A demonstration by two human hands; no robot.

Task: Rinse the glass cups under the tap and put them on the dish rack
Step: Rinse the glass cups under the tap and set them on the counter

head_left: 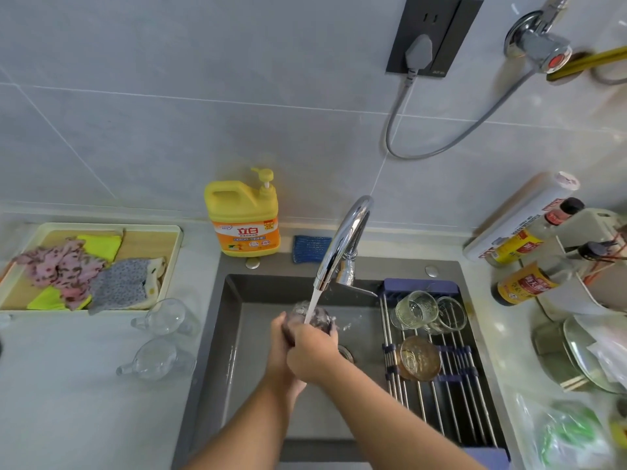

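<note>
A dark-tinted glass cup point(314, 315) is held under the running tap point(342, 242) over the grey sink point(237, 334). My left hand point(280, 337) and my right hand point(314, 354) both grip it, the right overlapping the left. Water streams onto the cup's rim. On the dish rack point(451, 395) across the sink's right side lie two clear ribbed cups point(412, 308) point(449, 313) and an amber cup point(419, 357). Two clear glass cups point(166, 315) point(156, 359) lie on their sides on the counter left of the sink.
A yellow detergent bottle point(242, 218) and a blue sponge point(312, 248) sit behind the sink. A tray of cloths point(91, 266) is at the left. Sauce bottles point(529, 283), stacked dishes point(583, 361) and plastic bags point(570, 432) crowd the right counter.
</note>
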